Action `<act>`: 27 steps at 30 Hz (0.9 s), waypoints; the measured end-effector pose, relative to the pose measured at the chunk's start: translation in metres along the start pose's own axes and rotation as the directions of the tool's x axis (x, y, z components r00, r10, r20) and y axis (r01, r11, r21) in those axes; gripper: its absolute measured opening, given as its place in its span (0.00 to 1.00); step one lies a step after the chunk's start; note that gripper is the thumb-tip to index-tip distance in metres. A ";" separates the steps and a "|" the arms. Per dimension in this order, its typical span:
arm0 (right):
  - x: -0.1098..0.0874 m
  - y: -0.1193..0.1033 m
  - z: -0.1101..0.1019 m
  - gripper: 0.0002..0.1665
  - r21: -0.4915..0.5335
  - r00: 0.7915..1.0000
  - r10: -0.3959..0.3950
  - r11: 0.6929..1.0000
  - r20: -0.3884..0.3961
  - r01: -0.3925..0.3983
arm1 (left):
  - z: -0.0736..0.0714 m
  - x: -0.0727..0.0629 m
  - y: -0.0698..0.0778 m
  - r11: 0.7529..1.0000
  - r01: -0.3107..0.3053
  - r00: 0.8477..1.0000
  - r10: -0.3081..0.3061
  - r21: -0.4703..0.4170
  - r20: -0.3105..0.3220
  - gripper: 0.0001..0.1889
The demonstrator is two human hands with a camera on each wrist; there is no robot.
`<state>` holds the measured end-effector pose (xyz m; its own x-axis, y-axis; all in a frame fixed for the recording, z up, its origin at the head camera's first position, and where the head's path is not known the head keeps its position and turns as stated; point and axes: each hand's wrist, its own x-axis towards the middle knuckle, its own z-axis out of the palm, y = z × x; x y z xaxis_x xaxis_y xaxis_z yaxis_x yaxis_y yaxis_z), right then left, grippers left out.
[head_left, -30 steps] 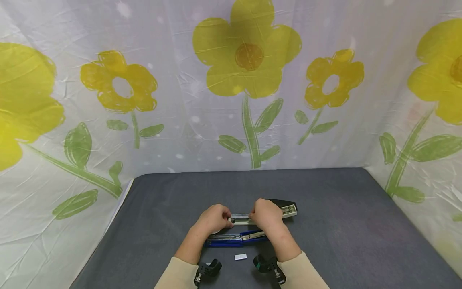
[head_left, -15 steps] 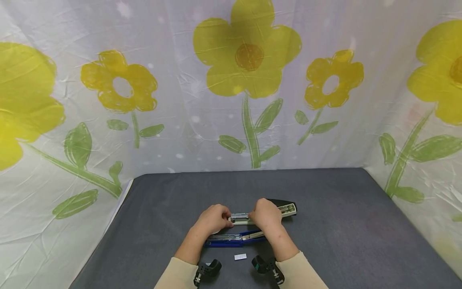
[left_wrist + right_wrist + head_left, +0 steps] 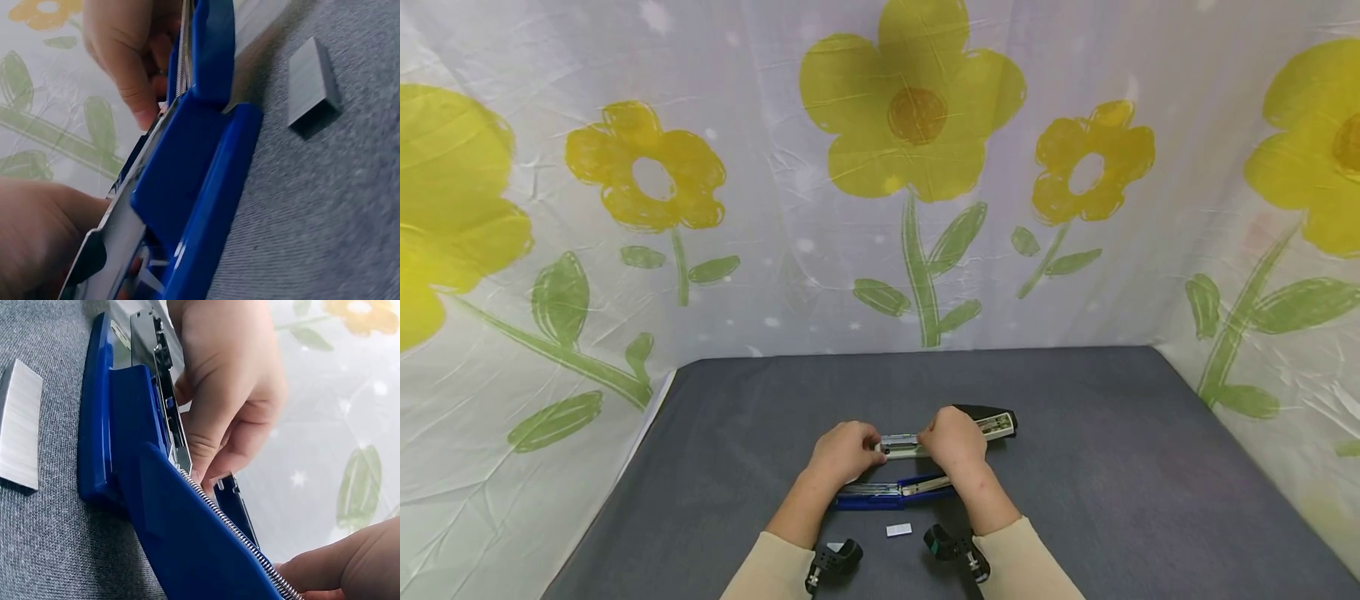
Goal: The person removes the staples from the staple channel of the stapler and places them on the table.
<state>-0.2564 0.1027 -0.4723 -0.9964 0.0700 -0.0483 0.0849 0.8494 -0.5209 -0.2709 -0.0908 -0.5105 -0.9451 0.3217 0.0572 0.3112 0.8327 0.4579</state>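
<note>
In the head view, a black stapler (image 3: 1003, 427) with a cream base lies unfolded across the table, its top arm swung back to the right. My left hand (image 3: 844, 450) grips the base's left end. With bent fingers, my right hand (image 3: 957, 442) pinches the stapler's middle, near its metal staple channel (image 3: 898, 440). Just nearer to me is a blue stapler (image 3: 871, 502), also unfolded; both wrist views show its blue body (image 3: 181, 169) and spring (image 3: 234, 531) up close, partly covering the hands. What the fingertips touch is largely hidden.
A small silver block of staples (image 3: 898, 530) lies in front of the blue stapler. Another pale piece (image 3: 835, 547) is half hidden by the black left wrist camera (image 3: 842, 558). Flowered cloth (image 3: 775, 250) walls the grey table (image 3: 1120, 467) at the back and sides.
Both hands and the black stapler have shifted slightly away from me. The holds look the same. The blue stapler and the staple block stay about where they were.
</note>
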 end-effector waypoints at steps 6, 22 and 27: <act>0.001 0.002 0.001 0.35 0.021 1.000 -0.020 1.000 -0.003 0.020 | 0.001 -0.001 0.005 0.999 0.036 0.999 -0.035 0.018 -0.015 0.13; 0.003 0.004 0.000 0.29 0.203 0.999 -0.048 0.978 -0.021 0.052 | 0.002 0.000 0.008 0.999 0.048 0.999 -0.048 0.017 -0.004 0.12; 0.005 0.008 0.000 0.27 0.290 0.999 -0.047 0.956 0.025 0.038 | 0.003 0.001 0.008 0.999 0.046 0.999 -0.046 0.018 -0.004 0.13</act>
<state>-0.2611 0.1101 -0.4768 -0.9989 0.0167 -0.0448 0.0446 0.6630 -0.7473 -0.2688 -0.0824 -0.5096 -0.9589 0.2809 0.0399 0.2689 0.8549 0.4436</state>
